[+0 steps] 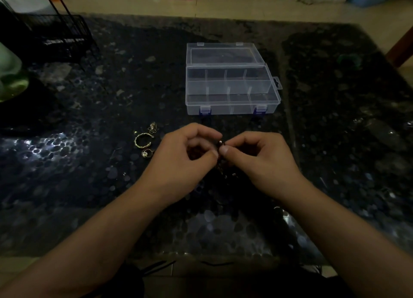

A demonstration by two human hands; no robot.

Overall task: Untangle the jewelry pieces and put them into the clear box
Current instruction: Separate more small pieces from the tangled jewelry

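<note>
A dark speckled tabletop [89, 163] carries the clear box [232, 92], lid open, beyond the hands. The left hand [185, 154] and right hand [259, 157] meet, fingers curled, pinching a dark jewelry tangle [221, 145]. A gold bracelet [143, 140] and small ring [146, 152] lie just left.

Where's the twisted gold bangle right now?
Head view: the twisted gold bangle lies on the dark table, just left of the left hand, between a small chain piece and a gold ring.

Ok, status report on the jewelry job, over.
Both hands, left and right, pinching a dark beaded piece above the table. Clear box open, compartments look empty. Gold bangle waiting left. Nothing blocking.
</note>
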